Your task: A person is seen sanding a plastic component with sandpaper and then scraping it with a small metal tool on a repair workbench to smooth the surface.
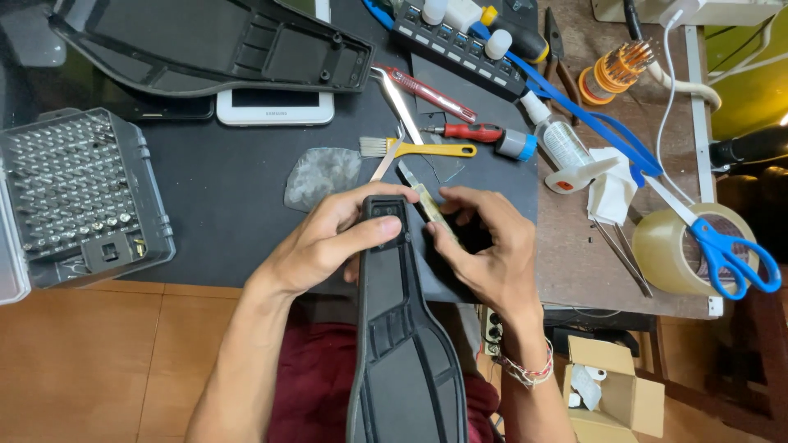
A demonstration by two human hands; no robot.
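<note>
My left hand [328, 239] grips the narrow top end of a long black plastic housing [404, 344] that runs from the table edge down over my lap. Its thumb presses on the small recessed part at the housing's tip. My right hand [484, 246] rests beside the housing on the right, fingers curled around a small narrow circuit board [432, 209] at the tip. A second, matching black housing half [213, 41] lies at the back left of the black mat [230, 180].
A grey case of screwdriver bits [78, 197] stands at left. Behind my hands lie a yellow-handled brush [419, 148], a red screwdriver [468, 131], tweezers, a white tablet [275, 107] and a spray bottle [566, 152]. Blue scissors [726, 254] rest on a tape roll [681, 246] at right.
</note>
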